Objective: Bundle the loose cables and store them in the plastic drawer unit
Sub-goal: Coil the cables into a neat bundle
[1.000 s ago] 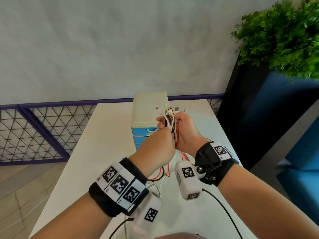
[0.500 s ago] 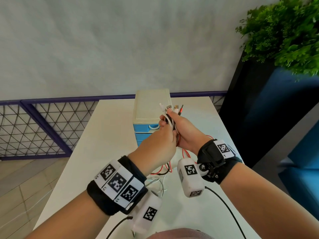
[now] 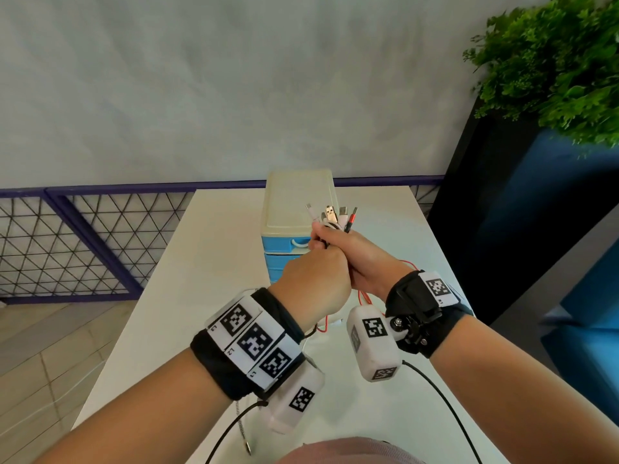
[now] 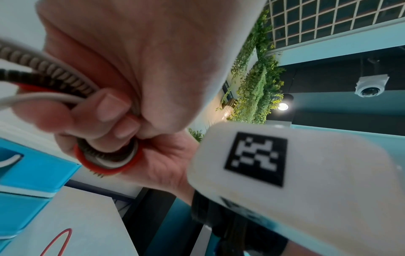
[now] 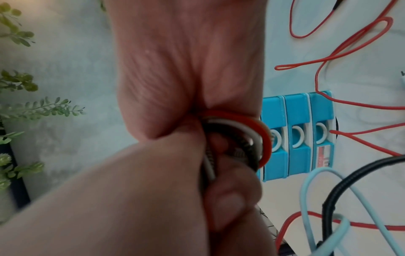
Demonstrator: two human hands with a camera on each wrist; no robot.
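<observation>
Both hands are clasped together above the white table (image 3: pixel 207 262), just in front of the plastic drawer unit (image 3: pixel 298 202) with its cream top and blue drawers (image 5: pixel 298 136). My right hand (image 3: pixel 350 251) grips a bunch of cables (image 3: pixel 331 217) whose USB plug ends fan out above the fist. My left hand (image 3: pixel 316 279) is curled round the same cables just below. In the wrist views red, white and braided black cables form a tight loop (image 4: pixel 105 161) between the two palms. The loose lengths (image 5: pixel 328 57) trail down to the table.
Red, light blue (image 5: pixel 317 199) and black (image 5: pixel 350 181) cable lengths lie on the table below the hands. A dark planter with green foliage (image 3: pixel 552 61) stands at the right of the table. A purple mesh railing (image 3: pixel 83 242) runs behind it on the left.
Both hands have stayed clasped on the cables. The plug ends now fan out more clearly above the right fist, and the left hand sits slightly lower against the right.
</observation>
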